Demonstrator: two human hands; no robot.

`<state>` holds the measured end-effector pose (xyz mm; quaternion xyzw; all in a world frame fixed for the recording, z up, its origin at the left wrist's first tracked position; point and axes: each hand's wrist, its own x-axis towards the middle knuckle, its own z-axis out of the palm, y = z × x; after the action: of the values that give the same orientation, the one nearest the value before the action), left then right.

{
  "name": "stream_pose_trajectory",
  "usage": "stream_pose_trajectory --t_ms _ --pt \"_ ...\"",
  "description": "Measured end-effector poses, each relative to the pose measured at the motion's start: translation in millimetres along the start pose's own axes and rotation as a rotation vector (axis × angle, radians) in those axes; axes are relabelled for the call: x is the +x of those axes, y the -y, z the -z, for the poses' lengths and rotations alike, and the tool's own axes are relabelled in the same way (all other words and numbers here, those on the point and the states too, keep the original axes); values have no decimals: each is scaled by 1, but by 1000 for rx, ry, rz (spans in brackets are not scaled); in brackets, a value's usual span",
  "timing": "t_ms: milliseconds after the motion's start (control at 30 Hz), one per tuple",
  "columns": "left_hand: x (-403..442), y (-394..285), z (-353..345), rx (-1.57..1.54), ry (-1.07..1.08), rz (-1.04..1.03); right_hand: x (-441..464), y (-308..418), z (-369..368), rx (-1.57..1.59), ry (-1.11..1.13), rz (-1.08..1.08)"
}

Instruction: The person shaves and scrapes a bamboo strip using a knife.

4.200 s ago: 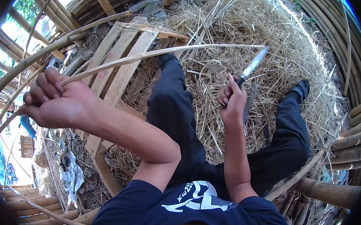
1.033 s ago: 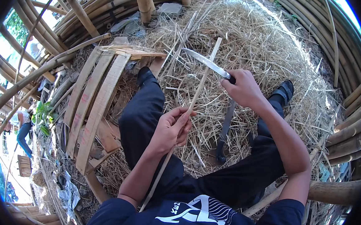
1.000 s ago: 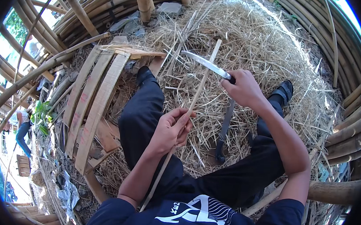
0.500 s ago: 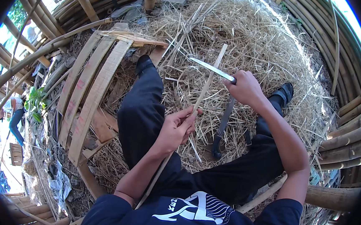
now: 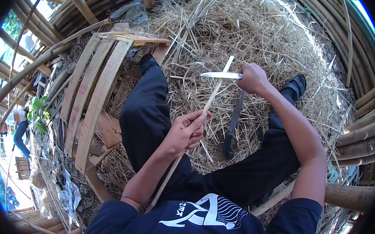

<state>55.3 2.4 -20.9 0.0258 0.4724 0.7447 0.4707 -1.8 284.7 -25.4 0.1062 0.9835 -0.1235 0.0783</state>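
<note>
My left hand [image 5: 188, 132] is closed around a thin pale bamboo strip [image 5: 214, 95], which slants from beside my shirt up between my legs. My right hand [image 5: 253, 78] grips the handle of a knife [image 5: 221, 75]. The blade points left and lies across the strip near its upper end; whether it cuts into the strip cannot be made out. A second, longer blade with a dark handle [image 5: 229, 144] rests on the straw below my right hand.
A slatted wooden piece [image 5: 99, 102] stands left of my leg. Straw and shavings [image 5: 263, 31] cover the ground ahead. Bamboo poles [image 5: 351, 196] surround the spot, one jutting in at the right. Beyond the left side a person [image 5: 20, 127] bends over.
Earlier my left hand was far out left with the strip; it is now between my knees. Over the last half second the knife has turned from slanted to nearly level and moved slightly down the strip.
</note>
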Motion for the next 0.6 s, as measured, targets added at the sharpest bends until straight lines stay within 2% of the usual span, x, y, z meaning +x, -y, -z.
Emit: stream_pose_trajectory --t_ms 67,133,267,333,400,433,467,533,567,600 --pt "-3 1 -1 -11 -13 33 12 -16 2 29 -32 -133" --pt "3 -5 -1 -15 -16 40 19 -28 10 -55 -108 -137" --pt "8 -6 -4 -12 -21 31 29 -56 21 -159 -89 -138" --pt "-13 -10 5 11 3 29 45 -116 16 325 -298 -575" --pt "-14 -7 16 30 -12 -4 20 -118 41 -8 -364 -496" --pt "-7 -5 14 61 -23 -12 19 -118 29 -71 -453 -456" --pt "-2 -3 7 89 -36 -2 9 -103 25 -79 -430 -450" --pt "6 -3 -4 121 -4 -26 -5 -56 40 214 -225 -300" --pt "6 -3 -7 162 20 -45 -11 -45 39 213 -222 -302" --pt "7 -2 -8 165 17 -46 -14 -35 38 249 -146 -198"
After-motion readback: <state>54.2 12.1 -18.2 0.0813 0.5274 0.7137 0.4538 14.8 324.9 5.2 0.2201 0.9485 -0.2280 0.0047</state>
